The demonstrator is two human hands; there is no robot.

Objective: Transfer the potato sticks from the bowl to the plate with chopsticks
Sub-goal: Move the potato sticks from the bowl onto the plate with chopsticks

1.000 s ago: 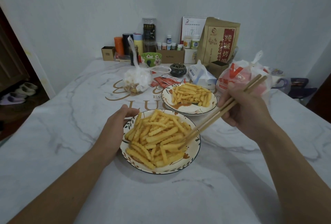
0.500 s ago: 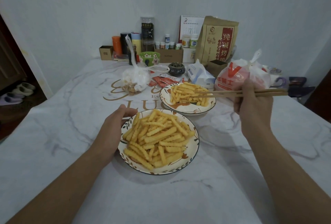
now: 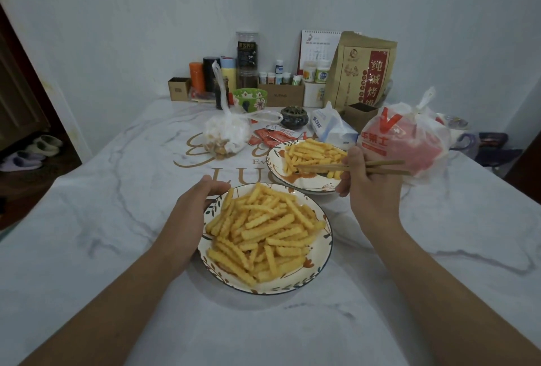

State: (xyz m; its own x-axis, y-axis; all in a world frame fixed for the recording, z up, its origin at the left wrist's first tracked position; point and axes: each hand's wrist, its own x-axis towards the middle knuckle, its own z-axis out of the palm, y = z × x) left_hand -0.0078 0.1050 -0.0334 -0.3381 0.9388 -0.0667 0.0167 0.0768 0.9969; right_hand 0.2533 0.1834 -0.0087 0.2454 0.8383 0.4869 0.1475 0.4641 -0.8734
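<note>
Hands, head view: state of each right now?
Left hand: fingers curled on the rim of the near bowl, steadying it.
Right hand: holding the chopsticks, tips over the far plate.

The tablecloth point(image 3: 146, 190) bore gold letters "LU", the tall brown paper bag point(image 3: 363, 72) read "纯碱烤馍" down its red panel, and the plastic bag point(image 3: 409, 143) showed "华莱士".
</note>
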